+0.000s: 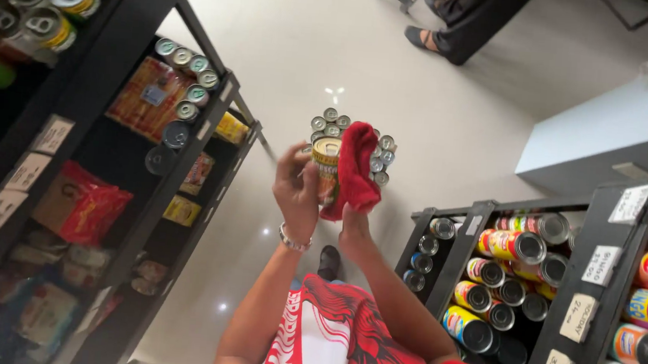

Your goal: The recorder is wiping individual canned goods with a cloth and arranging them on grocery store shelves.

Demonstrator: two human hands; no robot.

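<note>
Between the two black shelf racks, over a cluster of tins (350,142) on the pale floor (452,123), our left hand (298,191) closes around a yellow-labelled can (326,168) while our right hand (353,221) presses a red cloth (355,173) against it. We judge a loose grip could drop it onto the tins. White handwritten tags (28,170) mark the left rack (161,192); red and yellow cans (508,246) fill the right rack (604,250).

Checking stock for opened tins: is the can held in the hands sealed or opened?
Sealed, as far as visible: the can in the left hand shows its lid in place; red cloth covers one side.
</note>
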